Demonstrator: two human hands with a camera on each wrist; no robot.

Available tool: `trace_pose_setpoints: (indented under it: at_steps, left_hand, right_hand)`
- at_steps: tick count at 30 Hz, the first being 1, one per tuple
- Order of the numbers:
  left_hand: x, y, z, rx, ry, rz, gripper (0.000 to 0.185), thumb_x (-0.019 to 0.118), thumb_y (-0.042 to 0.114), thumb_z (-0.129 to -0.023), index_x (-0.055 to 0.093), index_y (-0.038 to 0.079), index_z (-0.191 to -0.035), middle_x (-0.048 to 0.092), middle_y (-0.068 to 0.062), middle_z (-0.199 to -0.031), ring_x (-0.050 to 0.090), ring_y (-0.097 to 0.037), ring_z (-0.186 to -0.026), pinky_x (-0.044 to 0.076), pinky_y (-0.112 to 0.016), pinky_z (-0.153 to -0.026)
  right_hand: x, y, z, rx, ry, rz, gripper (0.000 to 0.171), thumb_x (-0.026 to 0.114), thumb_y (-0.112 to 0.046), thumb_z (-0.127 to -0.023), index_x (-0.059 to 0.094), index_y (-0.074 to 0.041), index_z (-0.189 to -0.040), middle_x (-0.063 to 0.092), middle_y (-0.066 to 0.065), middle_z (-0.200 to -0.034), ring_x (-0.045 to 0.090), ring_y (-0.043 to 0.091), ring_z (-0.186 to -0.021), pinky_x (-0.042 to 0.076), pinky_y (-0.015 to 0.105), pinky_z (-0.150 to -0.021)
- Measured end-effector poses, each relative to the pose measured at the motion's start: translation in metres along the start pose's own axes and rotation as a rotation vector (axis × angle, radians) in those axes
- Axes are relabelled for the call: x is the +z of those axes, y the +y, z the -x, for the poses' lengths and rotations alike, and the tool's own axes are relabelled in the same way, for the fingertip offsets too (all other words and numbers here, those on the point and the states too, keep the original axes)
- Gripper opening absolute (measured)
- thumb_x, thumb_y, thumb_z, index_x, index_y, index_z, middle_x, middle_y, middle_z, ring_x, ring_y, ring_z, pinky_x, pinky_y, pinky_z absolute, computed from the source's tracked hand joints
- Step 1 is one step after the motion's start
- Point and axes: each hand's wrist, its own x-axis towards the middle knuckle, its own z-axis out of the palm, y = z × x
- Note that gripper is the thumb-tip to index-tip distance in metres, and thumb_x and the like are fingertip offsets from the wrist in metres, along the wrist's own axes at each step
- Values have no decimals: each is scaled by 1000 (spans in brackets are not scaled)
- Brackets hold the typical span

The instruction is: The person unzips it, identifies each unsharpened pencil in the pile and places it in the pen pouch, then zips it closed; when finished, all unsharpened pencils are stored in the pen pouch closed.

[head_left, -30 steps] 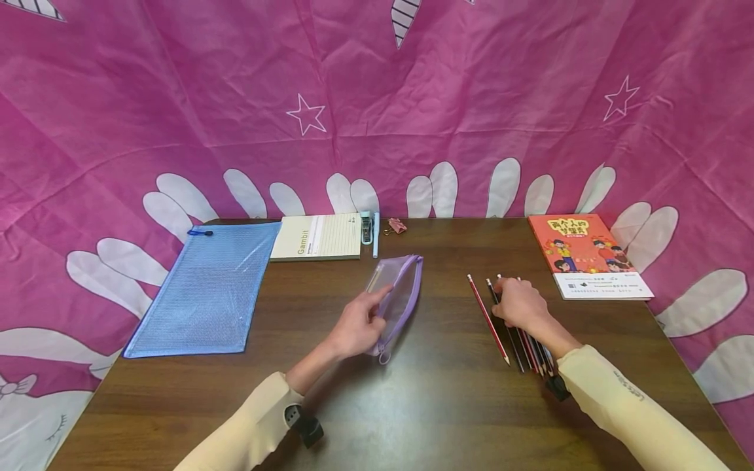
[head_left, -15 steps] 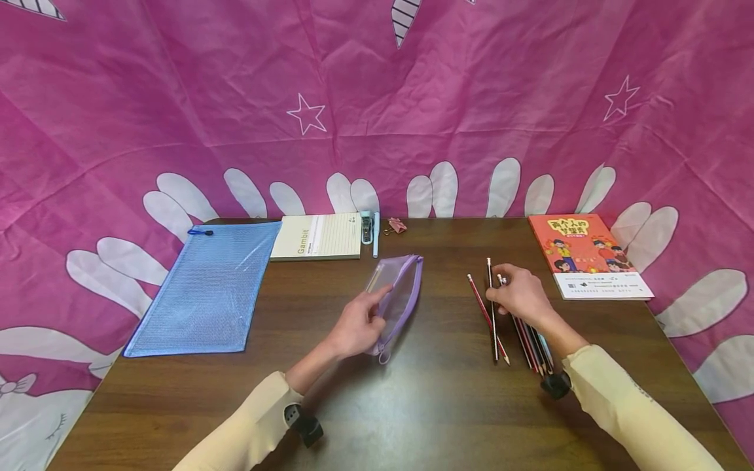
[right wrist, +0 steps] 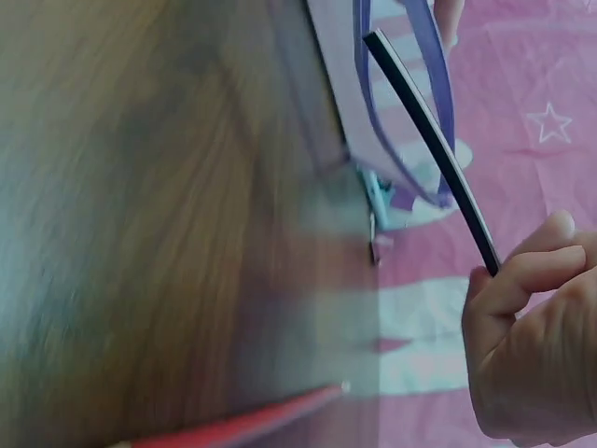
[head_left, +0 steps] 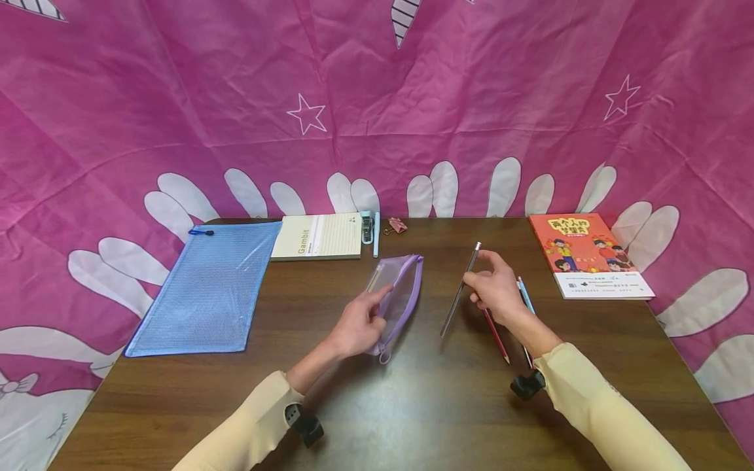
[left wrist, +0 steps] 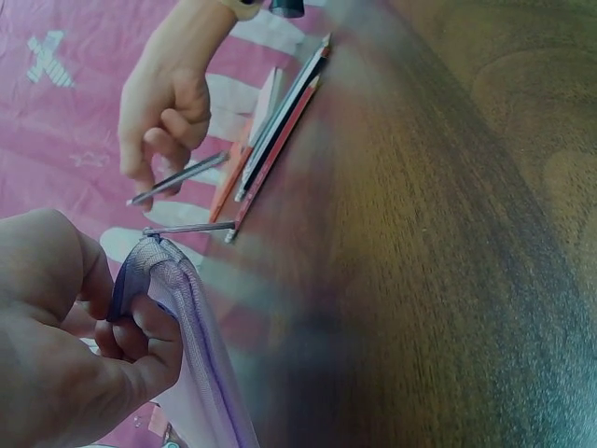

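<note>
My left hand (head_left: 358,324) (left wrist: 89,345) pinches the edge of a purple mesh pencil pouch (head_left: 399,297) (left wrist: 191,336) (right wrist: 373,84) lying in the middle of the table (head_left: 412,405). My right hand (head_left: 496,290) (right wrist: 532,345) (left wrist: 163,112) holds a black pencil (head_left: 461,290) (right wrist: 434,149) (left wrist: 177,177) lifted off the table, tilted, its lower tip pointing toward the pouch. A red pencil (head_left: 496,335) (right wrist: 242,425) and several other pencils (head_left: 526,301) (left wrist: 280,121) lie on the table under and beside that hand.
A blue mesh zip folder (head_left: 206,288) lies at the left. At the back edge are a Gambit notepad (head_left: 318,237), a small stapler and pen (head_left: 371,230) and a pink binder clip (head_left: 396,226). An orange book (head_left: 586,254) sits at the right. Pink cloth surrounds the table.
My right hand has picked one black pencil out of the row, lifted it and carried it left toward the pouch. The left hand has stayed on the pouch.
</note>
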Motion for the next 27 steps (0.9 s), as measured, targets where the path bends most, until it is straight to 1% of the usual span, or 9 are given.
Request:
trace_pose_setpoints:
  at_steps: [7,10,14,17,21,24,27]
  left_hand:
    - [1,0,0,-4,-1,4,70,54,-8,-76,49,-1,-146,50,-7,-86,48,-16,-72,49,-28,-57]
    - [1,0,0,-1,0,5,70,55,-8,-76,49,-2,-145,49,-5,-85,47,-16,-71,48,-28,-58]
    - [0,0,0,-4,3,10,70,54,-8,-76,49,-2,-145,49,-6,-85,47,-16,-72,48,-28,-59]
    - [1,0,0,-7,1,15,70,54,-8,-76,48,-2,-145,50,-8,-86,47,-16,-72,50,-28,-59]
    - [1,0,0,-9,-3,15,70,53,-8,-76,48,-2,-146,51,-10,-87,48,-17,-71,51,-28,-56]
    - [1,0,0,-8,3,11,70,54,-8,-76,48,-2,-146,51,-11,-89,49,-17,-72,52,-28,-56]
    - [1,0,0,-4,13,4,69,55,-7,-76,49,-2,-145,53,-11,-91,51,-17,-73,51,-28,-59]
  right_hand:
    - [26,-4,-1,6,57,-120,66,59,2,-87,34,-8,-146,60,10,-89,50,8,-45,37,19,-40]
    - [37,-5,-2,-3,75,-167,66,60,2,-86,34,-9,-146,61,8,-89,50,9,-44,37,19,-39]
    - [52,-5,-1,-25,92,-207,64,60,2,-86,37,-11,-144,62,7,-84,50,10,-43,38,19,-39]
    - [63,-3,0,-38,90,-237,62,60,3,-86,38,-11,-142,63,8,-82,50,11,-42,38,20,-39]
    - [75,1,4,-34,76,-267,62,60,4,-85,39,-12,-141,62,8,-81,50,12,-43,37,20,-38]
    - [82,4,7,-26,57,-263,62,59,6,-85,39,-11,-141,62,8,-80,50,11,-43,37,20,-38]
    - [88,7,10,-17,34,-246,61,60,6,-85,39,-10,-141,63,8,-78,50,11,-43,37,21,-39]
